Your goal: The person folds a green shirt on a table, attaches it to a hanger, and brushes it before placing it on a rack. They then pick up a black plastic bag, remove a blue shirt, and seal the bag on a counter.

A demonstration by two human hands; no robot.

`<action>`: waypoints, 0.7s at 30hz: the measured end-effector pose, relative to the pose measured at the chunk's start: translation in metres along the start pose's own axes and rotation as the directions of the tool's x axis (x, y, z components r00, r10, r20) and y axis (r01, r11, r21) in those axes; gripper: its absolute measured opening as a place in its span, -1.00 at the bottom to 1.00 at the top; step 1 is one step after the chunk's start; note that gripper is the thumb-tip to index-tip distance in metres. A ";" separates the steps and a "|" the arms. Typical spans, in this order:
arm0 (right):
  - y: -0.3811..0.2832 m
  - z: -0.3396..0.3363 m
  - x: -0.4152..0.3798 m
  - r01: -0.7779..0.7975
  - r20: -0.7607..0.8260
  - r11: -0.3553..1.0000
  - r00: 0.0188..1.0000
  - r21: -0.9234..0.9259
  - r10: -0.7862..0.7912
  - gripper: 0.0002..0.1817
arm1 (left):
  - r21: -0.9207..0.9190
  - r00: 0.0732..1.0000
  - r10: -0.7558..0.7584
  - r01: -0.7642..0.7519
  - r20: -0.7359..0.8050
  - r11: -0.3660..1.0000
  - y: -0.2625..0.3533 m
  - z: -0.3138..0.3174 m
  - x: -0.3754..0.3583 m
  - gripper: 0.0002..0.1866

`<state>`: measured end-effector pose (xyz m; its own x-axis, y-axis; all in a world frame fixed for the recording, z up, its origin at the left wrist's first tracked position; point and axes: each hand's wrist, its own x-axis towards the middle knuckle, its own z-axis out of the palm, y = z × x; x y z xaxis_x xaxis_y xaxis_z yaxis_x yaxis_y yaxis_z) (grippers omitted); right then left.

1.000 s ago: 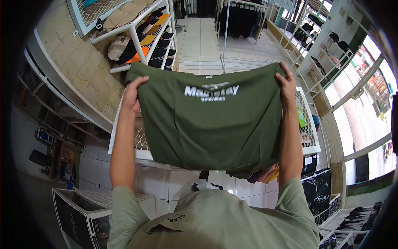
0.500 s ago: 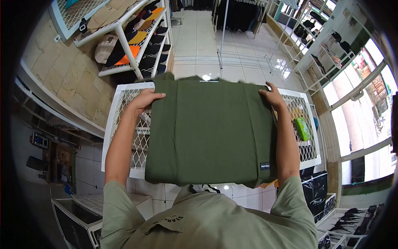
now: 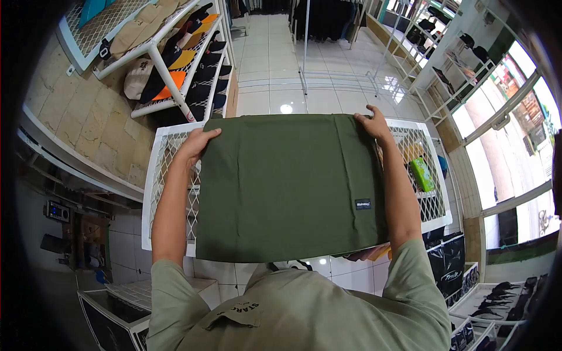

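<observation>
A dark green folded shirt (image 3: pixel 284 187) spreads wide in front of my body, with a small black label (image 3: pixel 363 204) near its lower right. My left hand (image 3: pixel 201 143) grips its far left corner, thumb lying on top and the other fingers hidden beneath. At the far right corner, my right hand (image 3: pixel 374 124) pinches the cloth with its thumb on top; one finger sticks up. Beneath the shirt is a white mesh-topped table (image 3: pixel 170 164), mostly covered by the cloth.
A green packet (image 3: pixel 421 174) lies at the table's right side. Caps (image 3: pixel 175 85) fill a white rack at the upper left. Clothes (image 3: pixel 328 20) hang at the back. A metal rail stand (image 3: pixel 305 52) rises from the tiled floor beyond the table. Reddish cloth (image 3: pixel 372 253) peeks out under the shirt's near edge.
The shirt's far edge, uneven with white print showing before, is now straight and the print is out of sight. The black label has shifted up and left. Both hands keep their grip.
</observation>
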<state>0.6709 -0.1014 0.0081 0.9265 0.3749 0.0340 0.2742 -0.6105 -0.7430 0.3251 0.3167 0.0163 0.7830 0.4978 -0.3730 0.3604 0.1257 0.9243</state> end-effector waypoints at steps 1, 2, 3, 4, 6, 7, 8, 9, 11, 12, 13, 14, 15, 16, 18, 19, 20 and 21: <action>-0.003 -0.003 -0.008 0.005 -0.005 1.000 1.000 0.001 -0.005 -0.06 | 0.000 1.000 0.007 -0.007 0.000 1.000 0.002 0.005 -0.012 -0.53; -0.003 -0.007 -0.020 0.011 0.030 0.999 0.999 -0.043 -0.010 -0.04 | 0.071 1.000 0.019 -0.019 0.002 0.997 0.000 0.011 -0.027 -0.50; -0.004 -0.013 -0.032 0.017 0.066 0.996 0.998 -0.087 -0.011 -0.02 | 0.142 1.000 0.028 -0.028 0.005 0.989 0.001 0.018 -0.045 -0.46; -0.005 -0.021 -0.043 -0.021 0.151 1.000 0.988 -0.013 0.023 0.02 | 0.134 0.998 0.025 -0.031 0.049 0.990 0.001 0.022 -0.065 -0.39; -0.003 -0.031 -0.068 -0.029 0.183 0.999 0.983 0.025 0.024 0.04 | 0.174 0.995 0.082 -0.091 0.057 0.981 -0.007 0.026 -0.099 -0.39; -0.006 -0.037 -0.084 -0.035 0.218 0.998 0.976 0.061 0.021 0.06 | 0.211 0.988 0.137 -0.148 0.064 0.966 -0.013 0.028 -0.113 -0.38; -0.010 -0.047 -0.100 -0.123 0.311 0.987 0.947 0.102 0.086 0.11 | 0.237 0.993 0.089 -0.105 0.075 0.966 -0.024 0.022 -0.119 -0.31; -0.009 -0.051 -0.115 -0.120 0.308 0.987 0.948 0.104 0.083 0.11 | 0.238 0.993 0.093 -0.108 0.075 0.965 -0.030 0.021 -0.131 -0.31; -0.002 -0.057 -0.145 -0.012 0.276 0.998 0.961 0.056 -0.004 0.14 | 0.179 0.984 0.150 -0.165 0.095 0.970 -0.042 0.020 -0.156 -0.21; 0.001 -0.059 -0.160 0.025 0.272 0.998 0.961 0.063 -0.041 0.14 | 0.199 0.989 0.092 -0.114 0.118 0.973 -0.047 0.017 -0.164 -0.07; -0.001 -0.062 -0.178 0.034 0.267 0.997 0.962 0.065 -0.050 0.14 | 0.199 0.988 0.101 -0.123 0.115 0.972 -0.050 0.020 -0.178 -0.07; -0.005 -0.067 -0.196 0.038 0.304 0.998 0.952 -0.044 -0.023 0.14 | 0.305 0.973 0.213 -0.231 0.089 0.924 -0.053 0.025 -0.195 -0.03; -0.015 -0.076 -0.218 0.050 0.336 0.987 0.942 -0.154 0.005 0.14 | 0.409 0.942 0.328 -0.328 0.072 0.852 -0.058 0.030 -0.216 0.00; -0.043 -0.088 -0.233 -0.022 0.422 0.975 0.899 -0.222 0.117 0.08 | 0.420 0.920 0.374 -0.386 0.115 0.821 -0.063 0.030 -0.223 0.04; -0.014 -0.087 -0.228 0.158 0.362 0.960 0.930 -0.230 -0.066 0.00 | 0.470 0.917 0.365 -0.397 0.162 0.788 -0.059 0.030 -0.237 0.01; 0.005 -0.083 -0.222 0.328 0.302 0.911 0.920 -0.250 -0.248 -0.08 | 0.519 0.914 0.349 -0.406 0.209 0.752 -0.054 0.029 -0.242 -0.01; 0.017 -0.082 -0.204 0.361 0.204 0.878 0.929 -0.314 -0.309 -0.17 | 0.491 0.910 0.357 -0.415 0.211 0.766 -0.047 0.028 -0.243 -0.23; -0.011 -0.097 -0.195 0.187 0.202 0.938 0.971 -0.293 -0.130 -0.26 | 0.485 0.913 0.368 -0.407 0.178 0.774 -0.030 0.024 -0.242 -0.36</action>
<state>0.5120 -0.2358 0.0748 0.8116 0.5841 -0.0050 0.5058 -0.7070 -0.4943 0.1370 0.1715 0.0768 0.9375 0.3476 -0.0147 0.2062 -0.5213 0.8281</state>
